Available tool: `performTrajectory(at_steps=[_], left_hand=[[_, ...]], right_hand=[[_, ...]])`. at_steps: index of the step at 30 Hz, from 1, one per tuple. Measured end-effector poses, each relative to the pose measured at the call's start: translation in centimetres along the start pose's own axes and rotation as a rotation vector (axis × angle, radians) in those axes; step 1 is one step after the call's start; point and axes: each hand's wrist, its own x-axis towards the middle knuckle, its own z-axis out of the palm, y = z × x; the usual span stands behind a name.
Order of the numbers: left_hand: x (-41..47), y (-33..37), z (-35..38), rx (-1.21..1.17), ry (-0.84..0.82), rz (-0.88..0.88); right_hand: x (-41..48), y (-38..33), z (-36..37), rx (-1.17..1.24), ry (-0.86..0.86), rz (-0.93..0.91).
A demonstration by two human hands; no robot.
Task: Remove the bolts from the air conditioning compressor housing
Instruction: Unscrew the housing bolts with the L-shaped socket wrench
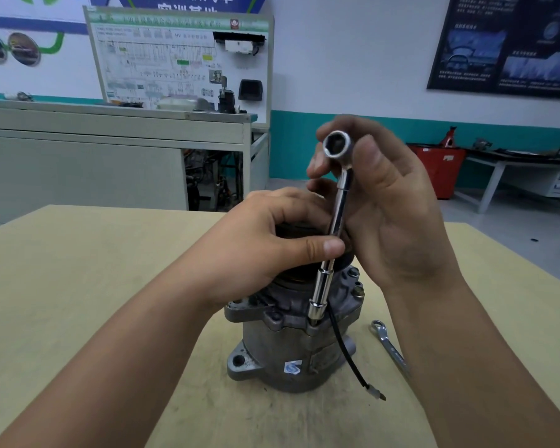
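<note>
On my feed the compressor [282,347] stands upright near the middle of the pale wooden worktop [94,286], pulley end up, with a blue-and-white sticker [292,367] on the side facing me. The left hand [256,250] lies over the top of it, fingers curled round the dark pulley rim, and the thumb [324,247] is laid straight against the shaft of a chrome socket wrench [337,215]. The wrench stands nearly upright, tilted slightly to the right; its lower socket [317,305] sits down on the near flange of the housing, so I cannot see the bolt head under it. The right hand [392,215] holds the upper end, its fingers [369,156] pinching the open hex head at the top, which faces me, with the palm turned left. Two other bolts [358,291] show on the right edge of the flange, heads still seated. A thin black wire [346,354] hangs from the housing and ends in a small connector lying on the worktop. Just right of the compressor lies a ring spanner [389,345], partly hidden by the right forearm. Behind — well apart from all this — I see a wiring training board [175,59], a red bin [440,166] and a dark poster [505,43] on the wall
</note>
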Motion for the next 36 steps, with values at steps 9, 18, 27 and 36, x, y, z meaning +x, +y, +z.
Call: performTrajectory(at_steps=[9, 18, 27, 36], left_hand=[[-0.11, -0.02, 0.04, 0.027, 0.029, -0.009], [-0.10, 0.00, -0.09, 0.023, -0.010, -0.003], [0.03, -0.19, -0.04, 0.049, -0.016, 0.047], [0.00, -0.32, -0.16, 0.004, -0.027, 0.047]], right_hand=[[0.21, 0.12, -0.60, 0.147, 0.004, -0.002], [0.64, 0.33, -0.76, 0.187, 0.165, 0.097], [0.48, 0.37, -0.18, -0.132, 0.107, 0.113], [0.01, 0.34, 0.05, -0.069, -0.015, 0.006]])
